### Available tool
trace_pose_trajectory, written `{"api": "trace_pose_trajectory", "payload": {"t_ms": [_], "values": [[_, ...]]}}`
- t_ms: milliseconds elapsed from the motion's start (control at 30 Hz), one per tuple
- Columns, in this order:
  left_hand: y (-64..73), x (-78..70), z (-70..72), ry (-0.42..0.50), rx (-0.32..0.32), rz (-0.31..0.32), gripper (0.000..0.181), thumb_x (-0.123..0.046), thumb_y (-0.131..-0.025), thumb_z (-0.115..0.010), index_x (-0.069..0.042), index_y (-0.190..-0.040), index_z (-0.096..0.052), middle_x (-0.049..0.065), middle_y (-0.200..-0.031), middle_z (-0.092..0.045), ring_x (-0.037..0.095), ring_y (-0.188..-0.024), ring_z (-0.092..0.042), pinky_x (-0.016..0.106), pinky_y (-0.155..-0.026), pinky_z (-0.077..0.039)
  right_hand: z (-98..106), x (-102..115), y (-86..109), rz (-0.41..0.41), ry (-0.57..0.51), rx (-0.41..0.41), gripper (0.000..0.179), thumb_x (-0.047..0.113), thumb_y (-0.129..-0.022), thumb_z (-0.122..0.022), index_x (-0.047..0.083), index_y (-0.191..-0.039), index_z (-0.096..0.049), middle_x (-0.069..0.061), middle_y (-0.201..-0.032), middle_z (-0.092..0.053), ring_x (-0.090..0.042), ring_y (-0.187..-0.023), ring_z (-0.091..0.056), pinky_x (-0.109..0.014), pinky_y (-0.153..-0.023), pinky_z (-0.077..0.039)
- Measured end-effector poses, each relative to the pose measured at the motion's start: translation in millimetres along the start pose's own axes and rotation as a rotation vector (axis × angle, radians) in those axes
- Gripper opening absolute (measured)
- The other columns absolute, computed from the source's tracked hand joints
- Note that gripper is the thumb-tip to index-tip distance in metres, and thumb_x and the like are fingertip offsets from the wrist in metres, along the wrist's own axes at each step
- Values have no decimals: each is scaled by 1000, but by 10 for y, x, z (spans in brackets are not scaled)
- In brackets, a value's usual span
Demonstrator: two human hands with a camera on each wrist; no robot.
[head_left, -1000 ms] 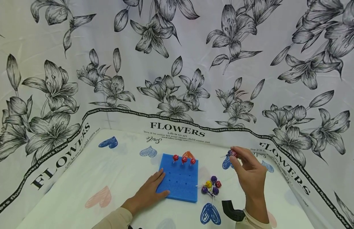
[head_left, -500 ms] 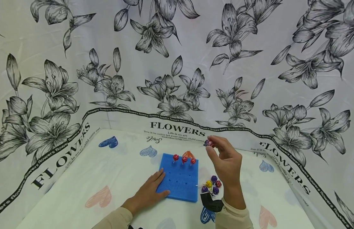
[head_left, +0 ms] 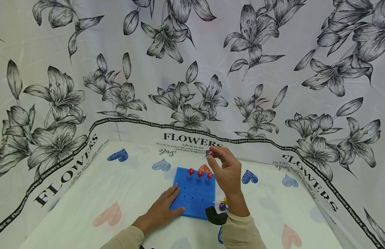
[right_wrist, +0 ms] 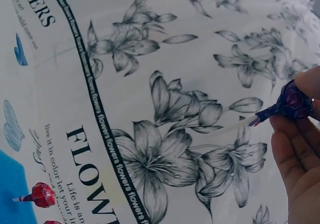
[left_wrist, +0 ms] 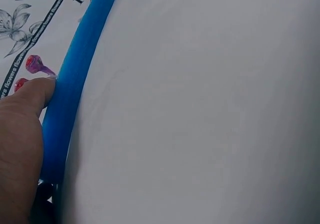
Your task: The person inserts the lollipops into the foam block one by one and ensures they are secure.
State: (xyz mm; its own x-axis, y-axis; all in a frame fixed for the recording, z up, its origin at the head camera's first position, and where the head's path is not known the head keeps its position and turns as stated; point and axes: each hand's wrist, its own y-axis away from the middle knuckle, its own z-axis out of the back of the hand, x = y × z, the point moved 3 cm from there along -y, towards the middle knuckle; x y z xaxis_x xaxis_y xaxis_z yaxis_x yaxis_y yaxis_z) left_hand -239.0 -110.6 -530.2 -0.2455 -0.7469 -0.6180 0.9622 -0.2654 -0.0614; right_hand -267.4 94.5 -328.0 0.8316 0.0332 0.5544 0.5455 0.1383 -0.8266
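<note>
A blue foam block [head_left: 192,204] with rows of small holes lies on the white cloth. My left hand [head_left: 161,209] rests on its left edge, fingers straight. Three red-wrapped lollipops [head_left: 200,174] stand upright along the block's far side. Beyond and above the block's far right corner, my right hand [head_left: 228,173] pinches a purple-wrapped lollipop [right_wrist: 295,101] by its head between thumb and fingers. Its white stick [right_wrist: 235,128] points away from the hand in the right wrist view. The left wrist view shows the left thumb [left_wrist: 37,96] against the block's edge.
Loose lollipops, a purple one [head_left: 223,206] and a yellow one [head_left: 225,200], lie right of the block, partly hidden by the right forearm. A black curved piece [head_left: 215,216] sits at the right wrist. A flower-printed curtain [head_left: 192,86] rises behind.
My right hand has moved left with the purple-wrapped lollipop, from right of the block to near its far right corner. Its forearm now covers some loose lollipops. The left hand stays put.
</note>
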Motion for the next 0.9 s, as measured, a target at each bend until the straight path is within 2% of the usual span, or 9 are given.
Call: {"api": "trace_pose_trajectory", "payload": {"t_ms": [300, 533, 900], "values": [[8, 12, -6, -2, 14, 12, 86, -61, -88, -58, -9, -152, -31, 5, -158, -20, 36, -142, -19, 56, -108, -24, -195, -59, 54, -52, 29, 16, 28, -21, -82, -63, -17, -109, -62, -30, -100, -61, -35, -90, -60, -30, -84, -52], [-16, 23, 2, -18, 9, -4, 87, -62, -88, -57, -9, -152, -31, 6, -158, -20, 36, -142, -19, 55, -108, -25, -300, -336, 224, -147, 33, 10, 25, -15, -84, -65, -14, -109, -64, -29, -98, -62, -37, -87, -63, -36, -81, -54], [8, 23, 11, -2, -42, -84, 84, -56, -90, -59, -1, -149, -34, 12, -156, -24, 38, -140, -22, 54, -109, -24, -453, -544, 497, -315, 109, 55, 25, -8, -86, -67, -11, -111, -65, -26, -100, -64, -38, -91, -65, -49, -78, -53]]}}
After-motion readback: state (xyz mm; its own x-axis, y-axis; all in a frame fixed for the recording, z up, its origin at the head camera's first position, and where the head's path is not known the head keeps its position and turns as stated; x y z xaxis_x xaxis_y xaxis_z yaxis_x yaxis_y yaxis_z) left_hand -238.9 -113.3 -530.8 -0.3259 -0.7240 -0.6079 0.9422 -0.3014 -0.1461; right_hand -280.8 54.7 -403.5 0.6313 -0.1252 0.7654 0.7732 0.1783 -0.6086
